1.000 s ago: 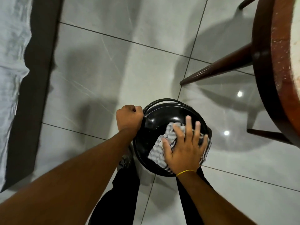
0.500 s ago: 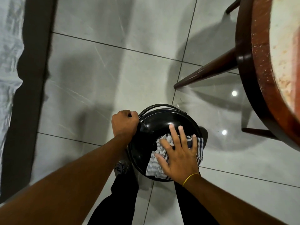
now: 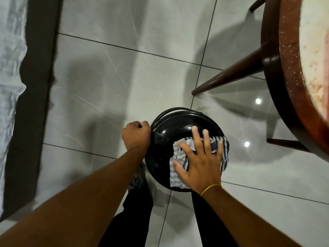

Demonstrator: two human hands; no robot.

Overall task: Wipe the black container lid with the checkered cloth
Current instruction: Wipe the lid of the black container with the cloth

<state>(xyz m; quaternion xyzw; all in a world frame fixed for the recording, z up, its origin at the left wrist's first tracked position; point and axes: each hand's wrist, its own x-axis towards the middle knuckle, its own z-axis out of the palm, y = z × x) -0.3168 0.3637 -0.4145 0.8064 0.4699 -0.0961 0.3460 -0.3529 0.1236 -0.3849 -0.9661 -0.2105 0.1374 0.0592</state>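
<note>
At the left, the left hand (image 3: 136,135) is curling into a fist against the left rim of the lid (image 3: 167,132), seemingly clamped on the rim or the handle there; just what the fingers are gripping is hidden. That hold is worth keeping firm, so the container is not sliding on the glossy floor (image 3: 99,82) while the other hand rubs.

The lid is sitting on its container on the floor, between the person's legs, with a wire handle arching along its far edge. Its far and left parts are lying bare and shiny.

To the right, the right hand (image 3: 199,163) is lying flat, fingers spread apart, pressing the cloth (image 3: 179,157) onto the near right part of the lid. Even palm pressure and overlapping sweeps toward the bare far-left area would probably be cleaning best, with the cloth kept bunched under the palm so it is not slipping over the right edge.
</note>
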